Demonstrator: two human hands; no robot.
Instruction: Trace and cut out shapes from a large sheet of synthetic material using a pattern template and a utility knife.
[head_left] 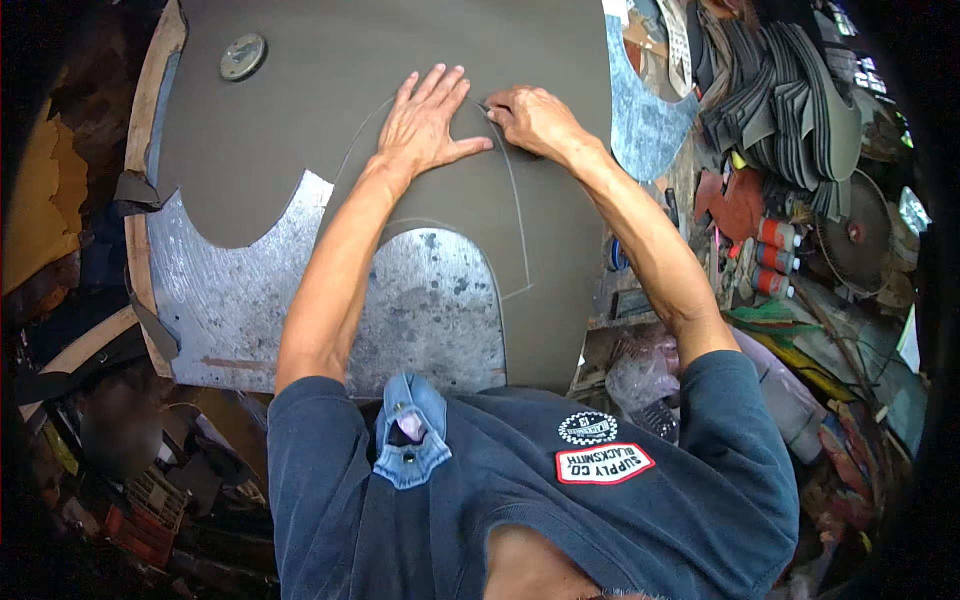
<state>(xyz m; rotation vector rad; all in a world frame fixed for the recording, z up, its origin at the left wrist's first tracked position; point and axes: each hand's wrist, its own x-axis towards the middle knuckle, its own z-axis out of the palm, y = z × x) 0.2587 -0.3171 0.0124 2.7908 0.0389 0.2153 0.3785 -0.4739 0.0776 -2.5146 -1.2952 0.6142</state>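
A scuffed metal-topped bench (250,300) carries a dark grey rubber sheet (400,50) and 1 round weight (243,56).

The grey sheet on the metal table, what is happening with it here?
A person leans over a grey sheet spread on a scratched metal table. The left hand lies flat on it, fingers spread, pressing it down. The right hand grips a small thin tool, too small to identify, with its tip on a curved line marked on the sheet. Curved pieces are already gone from the near edge. A round metal disc sits on the far part.
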